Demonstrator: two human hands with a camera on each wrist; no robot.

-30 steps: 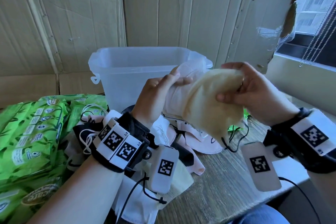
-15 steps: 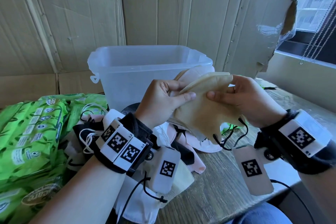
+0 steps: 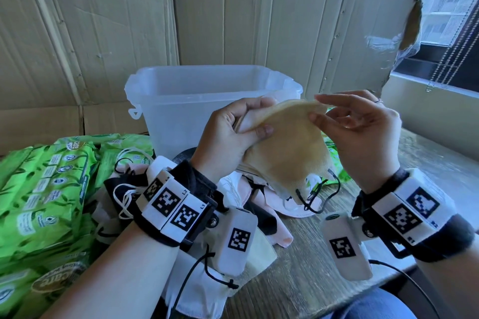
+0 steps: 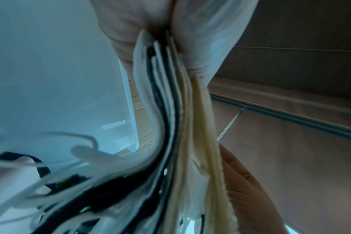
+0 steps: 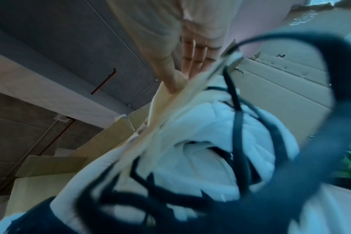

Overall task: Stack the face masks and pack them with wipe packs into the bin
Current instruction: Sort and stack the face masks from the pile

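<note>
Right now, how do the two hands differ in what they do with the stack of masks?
The left hand grips the stack of face masks at one end, fingers and thumb curled round it; the right hand is open, fingers nearly straight. The left hand carries the stack; the right hand only touches its top edge with thumb and fingertip. Both are raised in front of the clear bin, and both wear wrist bands with square markers.

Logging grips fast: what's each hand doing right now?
Left hand: holding the stack of masks.
Right hand: open, fingers straight, touching the stack's top edge.
</note>
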